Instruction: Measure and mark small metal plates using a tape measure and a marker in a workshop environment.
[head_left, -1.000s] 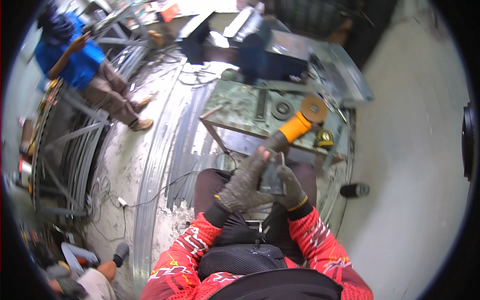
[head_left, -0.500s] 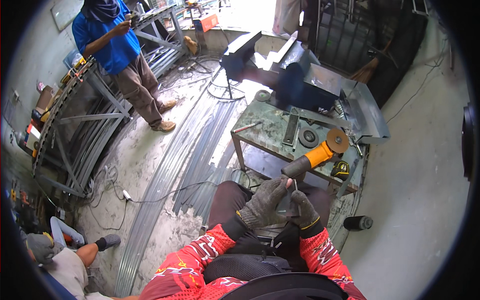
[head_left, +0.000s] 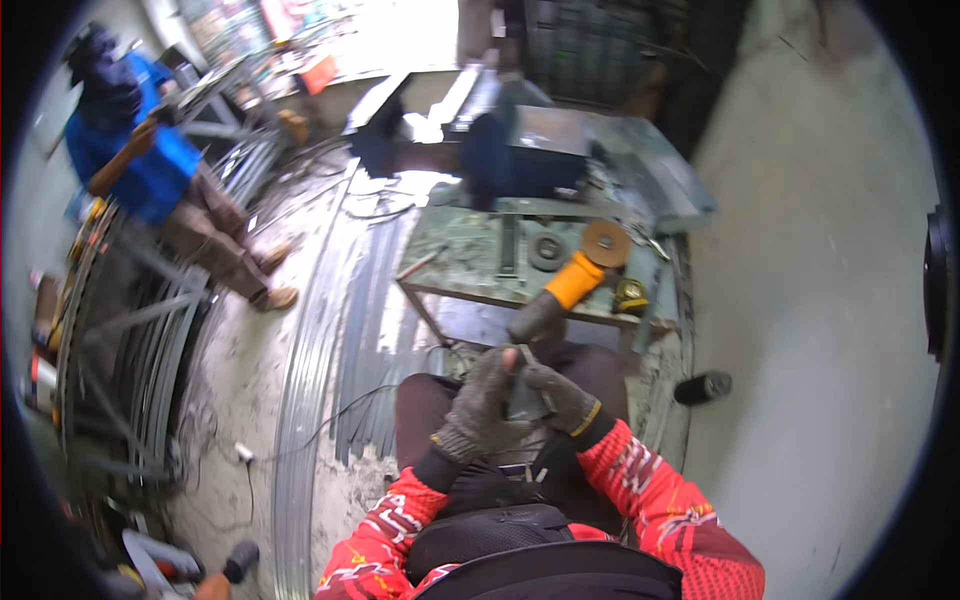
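Angle grinder [head_left: 560, 300]: grey body, yellow-orange neck, worn disc [head_left: 606, 243] at the far end. It is held low over the lap, nose pointing up and away, disc hanging above the near edge of the green metal desk [head_left: 470, 250].

Left hand [head_left: 480, 405], gloved, curled round the rear of the grinder body, fingers wrapped tight. Right hand [head_left: 560, 395], gloved, pinched against the same rear part just beside the left; what exactly the fingertips press is too blurred to tell.

On the desk under the disc: a loose dark disc [head_left: 547, 251], a flat steel bar [head_left: 507, 245], a small yellow-black object [head_left: 630, 295].

Risks, as judged from here:
- Both hands crowd one end, so the heavy head is poorly steadied; it could dip and strike the desk edge or the loose parts.
- A cable [head_left: 330, 425] trails across the floor near the knees: a snag could jerk the tool.
- The sleeves [head_left: 640, 480] are close to the body of the tool.
- Another person in a blue shirt [head_left: 150, 165] stands well apart, left, in line for thrown sparks should the disc spin.
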